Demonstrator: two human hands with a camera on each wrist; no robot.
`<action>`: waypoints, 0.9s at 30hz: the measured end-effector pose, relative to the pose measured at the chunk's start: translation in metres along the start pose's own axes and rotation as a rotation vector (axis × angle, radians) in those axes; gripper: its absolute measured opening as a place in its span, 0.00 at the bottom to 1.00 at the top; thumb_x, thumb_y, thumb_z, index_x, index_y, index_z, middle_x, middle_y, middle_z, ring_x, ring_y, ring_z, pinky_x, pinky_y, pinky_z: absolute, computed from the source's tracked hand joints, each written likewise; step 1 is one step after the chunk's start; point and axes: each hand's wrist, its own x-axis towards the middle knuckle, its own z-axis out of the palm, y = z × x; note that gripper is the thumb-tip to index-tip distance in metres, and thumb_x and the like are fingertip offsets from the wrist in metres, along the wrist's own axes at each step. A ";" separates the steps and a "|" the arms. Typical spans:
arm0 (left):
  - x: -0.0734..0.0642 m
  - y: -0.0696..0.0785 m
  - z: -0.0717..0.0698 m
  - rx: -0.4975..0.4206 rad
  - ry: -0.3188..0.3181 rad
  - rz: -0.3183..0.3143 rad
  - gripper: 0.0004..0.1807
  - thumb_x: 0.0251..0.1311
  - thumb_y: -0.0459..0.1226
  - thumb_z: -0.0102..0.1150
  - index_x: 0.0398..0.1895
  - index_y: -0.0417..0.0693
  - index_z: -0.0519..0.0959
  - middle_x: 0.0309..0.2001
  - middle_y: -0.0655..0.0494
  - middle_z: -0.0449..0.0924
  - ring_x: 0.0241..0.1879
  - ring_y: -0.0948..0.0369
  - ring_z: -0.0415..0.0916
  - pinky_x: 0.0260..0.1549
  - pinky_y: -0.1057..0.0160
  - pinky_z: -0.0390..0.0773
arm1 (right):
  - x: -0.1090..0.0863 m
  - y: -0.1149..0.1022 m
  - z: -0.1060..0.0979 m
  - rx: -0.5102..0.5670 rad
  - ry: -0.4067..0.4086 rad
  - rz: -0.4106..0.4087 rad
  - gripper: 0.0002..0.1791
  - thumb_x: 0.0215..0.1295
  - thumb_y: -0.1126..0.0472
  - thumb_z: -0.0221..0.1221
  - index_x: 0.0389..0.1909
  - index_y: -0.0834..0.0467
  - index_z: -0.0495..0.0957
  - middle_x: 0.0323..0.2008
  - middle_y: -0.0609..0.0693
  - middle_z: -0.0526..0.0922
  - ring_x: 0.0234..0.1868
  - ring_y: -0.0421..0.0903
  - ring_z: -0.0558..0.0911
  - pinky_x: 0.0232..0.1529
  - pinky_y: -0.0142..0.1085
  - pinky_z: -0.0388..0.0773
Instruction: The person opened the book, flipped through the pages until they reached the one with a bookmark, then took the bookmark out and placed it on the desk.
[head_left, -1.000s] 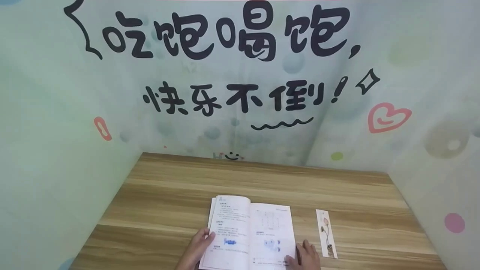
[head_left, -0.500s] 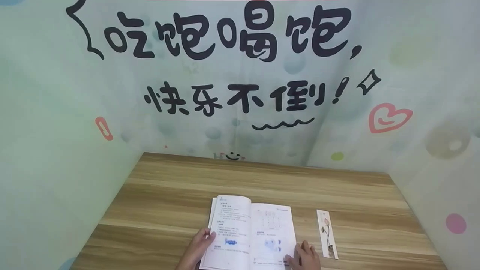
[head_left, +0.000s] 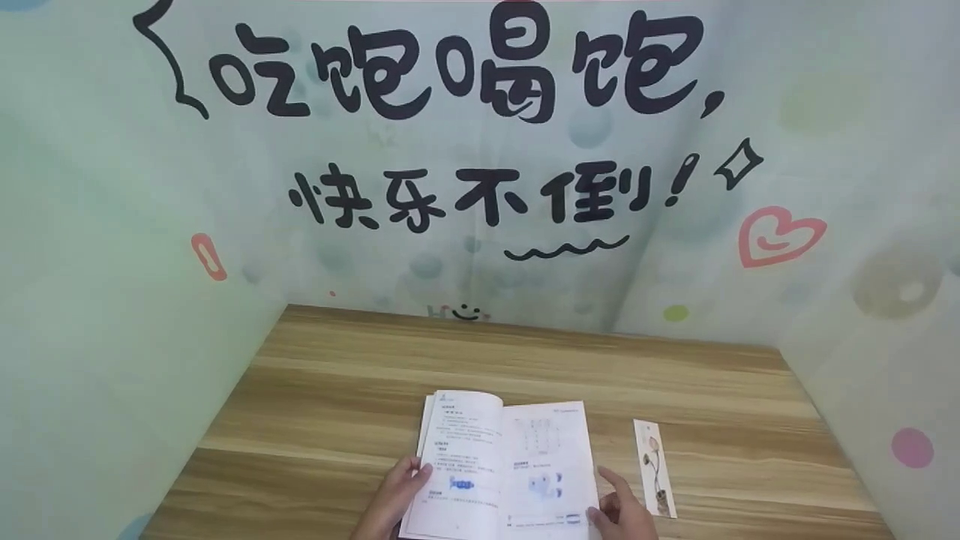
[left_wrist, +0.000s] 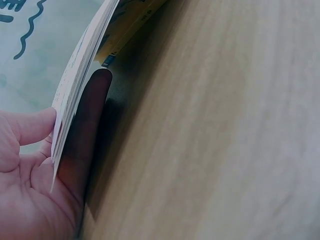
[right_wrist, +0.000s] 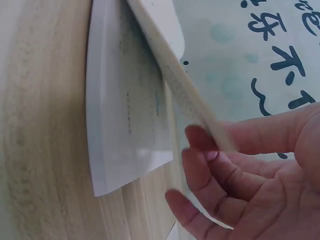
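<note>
Book (head_left: 459, 450), one: laid apart at the near middle of the table (head_left: 375, 352), both halves showing print and small blue pictures. Left hand (head_left: 391, 496), one: at the book's left edge, thumb over the left page, fingers behind, a narrow hold on that half, which tilts up from the wood; yellow cover (left_wrist: 127, 30) visible beneath. Right hand (head_left: 625, 514), one: at the right edge, thumb and forefinger in a narrow pinch on raised pages (right_wrist: 175, 75); single leaf or several, too blurred to tell. Lower page (right_wrist: 125, 112), one: printed, beneath the raised ones, a gap between them toward the outer edge. Bookmark (head_left: 655, 469), one: white strip with a plant drawing, flat on the table just right of the book, touched by neither hand. Backdrop (head_left: 420, 142), one: pale, with large dark lettering, across the far side. Progress, as judged: book spread and steadied at left, done; right-hand pages gripped and parted from those below, partly done; carrying them over to the left half, not done. Bookmark, apparently unused: outside the pages, its part in the work uncertain.
</note>
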 end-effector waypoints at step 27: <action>0.000 -0.001 0.002 0.022 0.032 0.020 0.13 0.68 0.41 0.45 0.42 0.37 0.65 0.32 0.56 0.80 0.30 0.61 0.79 0.29 0.62 0.78 | 0.005 -0.002 0.012 0.118 0.094 0.140 0.38 0.55 0.58 0.64 0.66 0.61 0.61 0.17 0.45 0.68 0.18 0.37 0.66 0.20 0.26 0.63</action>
